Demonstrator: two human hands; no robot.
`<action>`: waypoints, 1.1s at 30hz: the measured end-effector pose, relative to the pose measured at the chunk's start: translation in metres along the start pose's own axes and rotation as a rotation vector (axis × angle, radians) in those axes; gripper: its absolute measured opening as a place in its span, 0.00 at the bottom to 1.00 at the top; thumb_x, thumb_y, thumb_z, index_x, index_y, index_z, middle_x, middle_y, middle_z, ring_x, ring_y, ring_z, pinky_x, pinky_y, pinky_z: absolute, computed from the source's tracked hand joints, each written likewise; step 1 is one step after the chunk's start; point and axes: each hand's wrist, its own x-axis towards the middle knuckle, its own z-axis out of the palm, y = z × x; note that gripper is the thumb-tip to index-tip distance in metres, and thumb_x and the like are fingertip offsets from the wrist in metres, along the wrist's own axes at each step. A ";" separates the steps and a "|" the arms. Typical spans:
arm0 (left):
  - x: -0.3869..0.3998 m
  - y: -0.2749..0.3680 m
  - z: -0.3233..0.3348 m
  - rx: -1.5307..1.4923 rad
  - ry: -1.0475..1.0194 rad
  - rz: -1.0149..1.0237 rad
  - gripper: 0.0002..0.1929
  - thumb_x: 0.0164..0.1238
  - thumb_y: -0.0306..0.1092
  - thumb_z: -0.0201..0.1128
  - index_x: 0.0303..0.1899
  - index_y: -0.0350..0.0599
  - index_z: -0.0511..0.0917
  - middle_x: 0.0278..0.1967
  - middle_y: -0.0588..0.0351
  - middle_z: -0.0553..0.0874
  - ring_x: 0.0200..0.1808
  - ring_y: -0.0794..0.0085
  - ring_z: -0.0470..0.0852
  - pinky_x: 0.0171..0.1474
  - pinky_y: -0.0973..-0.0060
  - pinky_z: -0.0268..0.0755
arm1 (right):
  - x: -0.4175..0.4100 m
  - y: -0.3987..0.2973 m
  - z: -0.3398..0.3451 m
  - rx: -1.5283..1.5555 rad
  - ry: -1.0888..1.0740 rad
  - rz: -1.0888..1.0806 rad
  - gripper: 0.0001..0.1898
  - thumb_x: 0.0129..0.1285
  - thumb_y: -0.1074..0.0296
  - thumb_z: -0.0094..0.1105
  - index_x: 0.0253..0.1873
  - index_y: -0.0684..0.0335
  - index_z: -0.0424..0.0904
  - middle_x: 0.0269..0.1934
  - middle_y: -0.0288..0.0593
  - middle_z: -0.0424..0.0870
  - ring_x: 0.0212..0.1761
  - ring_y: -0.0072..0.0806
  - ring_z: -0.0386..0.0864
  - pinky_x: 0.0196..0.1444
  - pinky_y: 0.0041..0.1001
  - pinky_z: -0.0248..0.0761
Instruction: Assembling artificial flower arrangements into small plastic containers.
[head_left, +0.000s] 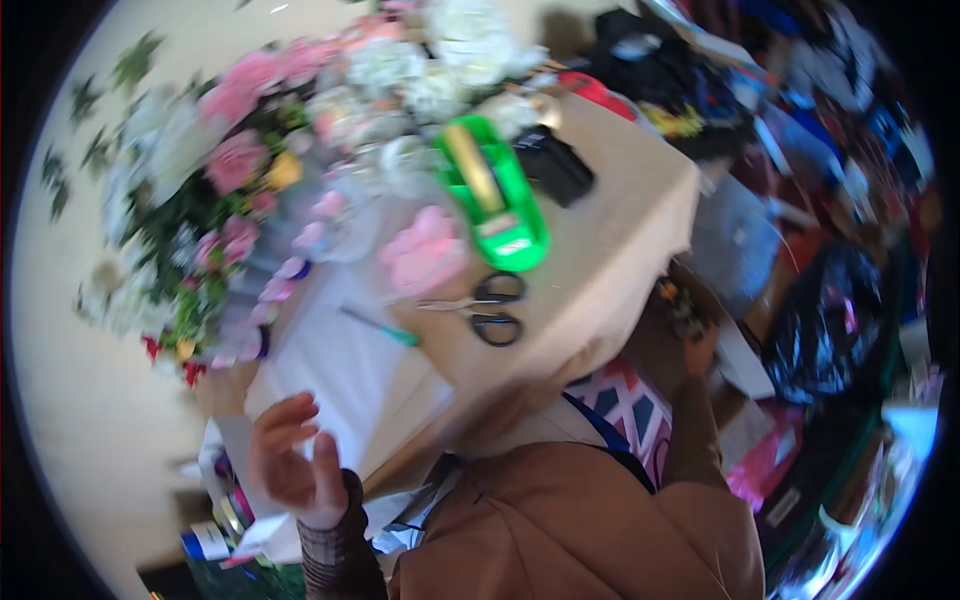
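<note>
My left hand (291, 457) is raised at the table's near left corner, its fingers apart and nothing in them. Close by lies white sheet material (330, 352) with a thin green-handled tool (386, 330) on it. My right hand (699, 351) reaches down beside the table into a cardboard box (724, 307). It is at a small dark bundle with green and orange spots (681, 307); blur hides whether the fingers grip it. Black-handled scissors (487, 307) lie on the cloth-covered table (577, 292). Beyond them are a pink pile (424, 251) and a green tape dispenser (495, 195).
Pink and white flowers (240, 161) crowd the table's far left side. A black object (555, 165) sits beside the dispenser. To the right are a black plastic bag (825, 330), pink plastic (765, 457) and mixed clutter. A patterned bag (626, 412) stands below the table edge.
</note>
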 end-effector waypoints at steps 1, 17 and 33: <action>0.005 0.001 -0.008 0.076 -0.037 -0.023 0.06 0.54 0.25 0.63 0.32 0.35 0.75 0.40 0.41 0.82 0.40 0.61 0.81 0.46 0.70 0.73 | -0.001 0.004 -0.001 -0.011 0.011 -0.024 0.25 0.58 0.68 0.57 0.59 0.73 0.65 0.54 0.61 0.70 0.59 0.53 0.67 0.62 0.41 0.60; 0.099 -0.171 -0.186 0.155 0.080 -0.377 0.06 0.64 0.21 0.56 0.41 0.39 0.77 0.35 0.61 0.82 0.35 0.81 0.79 0.40 0.80 0.76 | 0.018 0.030 -0.046 -0.002 -0.244 -0.049 0.33 0.44 0.73 0.67 0.56 0.72 0.60 0.51 0.62 0.66 0.55 0.54 0.66 0.59 0.42 0.59; 0.079 -0.223 -0.166 -0.131 0.135 -0.940 0.18 0.64 0.45 0.62 0.43 0.38 0.72 0.38 0.55 0.77 0.37 0.68 0.82 0.40 0.68 0.80 | 0.098 -0.021 -0.097 -0.599 -0.537 0.147 0.24 0.44 0.51 0.69 0.39 0.67 0.80 0.41 0.58 0.82 0.48 0.56 0.77 0.52 0.47 0.69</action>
